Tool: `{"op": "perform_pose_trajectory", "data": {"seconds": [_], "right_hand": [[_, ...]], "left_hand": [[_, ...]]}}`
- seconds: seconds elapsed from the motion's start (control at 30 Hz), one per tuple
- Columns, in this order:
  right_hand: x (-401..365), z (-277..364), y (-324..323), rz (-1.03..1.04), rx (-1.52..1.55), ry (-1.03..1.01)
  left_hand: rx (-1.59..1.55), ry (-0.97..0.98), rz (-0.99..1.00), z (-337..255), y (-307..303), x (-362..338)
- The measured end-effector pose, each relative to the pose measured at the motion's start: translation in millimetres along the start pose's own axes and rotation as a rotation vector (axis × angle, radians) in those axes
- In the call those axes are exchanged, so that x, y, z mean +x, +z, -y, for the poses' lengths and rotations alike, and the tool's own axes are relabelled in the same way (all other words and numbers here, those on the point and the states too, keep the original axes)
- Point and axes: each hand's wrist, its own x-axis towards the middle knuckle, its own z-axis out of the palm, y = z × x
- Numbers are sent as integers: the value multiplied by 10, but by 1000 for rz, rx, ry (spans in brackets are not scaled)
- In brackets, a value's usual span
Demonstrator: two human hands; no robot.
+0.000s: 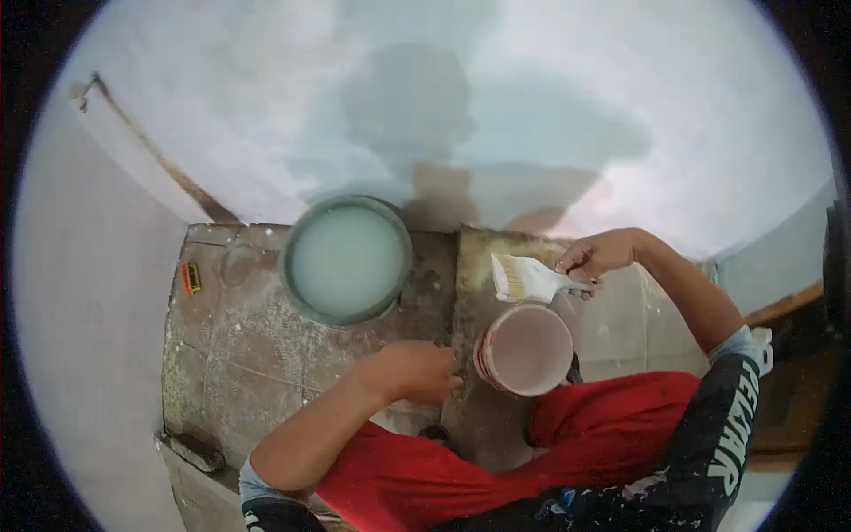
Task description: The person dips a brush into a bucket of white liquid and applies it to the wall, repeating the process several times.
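While the wide white-bristled brush (527, 280) is gripped by its handle in the right hand (601, 255), beyond the round red-and-white bucket (487, 363), positioning is seemingly in hand; for any dip, bristles must be tipped down. Left hand (415, 371) curled, contents can't be told.

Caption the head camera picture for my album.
Right hand holding a wide brush near a pail, with cloudy liquid in a basin.

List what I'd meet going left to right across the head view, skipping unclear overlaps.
Small red-and-yellow item, green round tub of pale liquid, left hand, bucket, right hand.
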Motion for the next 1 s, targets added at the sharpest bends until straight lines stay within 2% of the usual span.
{"op": "perform_pose_trajectory", "data": {"seconds": [0.07, 0.17, 0.2, 0.27, 0.3, 0.4, 0.47, 0.53, 0.57, 0.63, 0.67, 0.73, 0.77, 0.83, 0.87, 0.9, 1.0], "right_hand": [[-39, 257, -18, -71, -87, -53], [-73, 688, -7, -340, -96, -180], [-61, 828, -39, -332, -128, -192], [-25, 1044, -46, -399, 82, -243], [22, 1209, 8, -517, 149, -266], [123, 1712, 0, -600, 211, -376], [202, 2030, -13, -622, 215, -380], [283, 2317, -60, -717, -87, -374], [309, 2497, -45, -710, -93, -376], [366, 2836, 38, -947, -326, -350], [436, 2965, 38, -945, -325, -351], [588, 3183, -10, -1089, -355, -470], [702, 3240, -118, -1087, -359, -473], [955, 3379, -304, -1262, -524, -736], [1013, 3468, -358, -1259, -529, -745], [1060, 3577, -364, -1343, -580, -770], [1271, 3833, -508, -1478, -594, -846]], "left_hand": [[-21, -20, -15, 49, 68, 57], [-17, -34, -26, 26, 15, 27], [3, -22, -4, 9, 9, 14], [-7, -24, -16, 57, 90, 88], [-11, -10, -6, 70, 88, 95], [9, -29, -7, 71, 113, 89], [10, -27, 1, 68, 122, 118], [17, -22, 9, 32, 55, 59], [0, -21, 32, -19, -4, -14], [-27, -13, 64, -107, -52, -126], [15, 27, 27, -122, -75, -163], [53, 65, -13, -129, -60, -165], [56, 61, -19, -118, -44, -125], [59, 52, -34, -138, -36, -116], [22, 99, -70, -169, -31, -148], [-15, 146, -105, -193, -23, -160], [71, 119, -66, -125, 77, 137]]}}
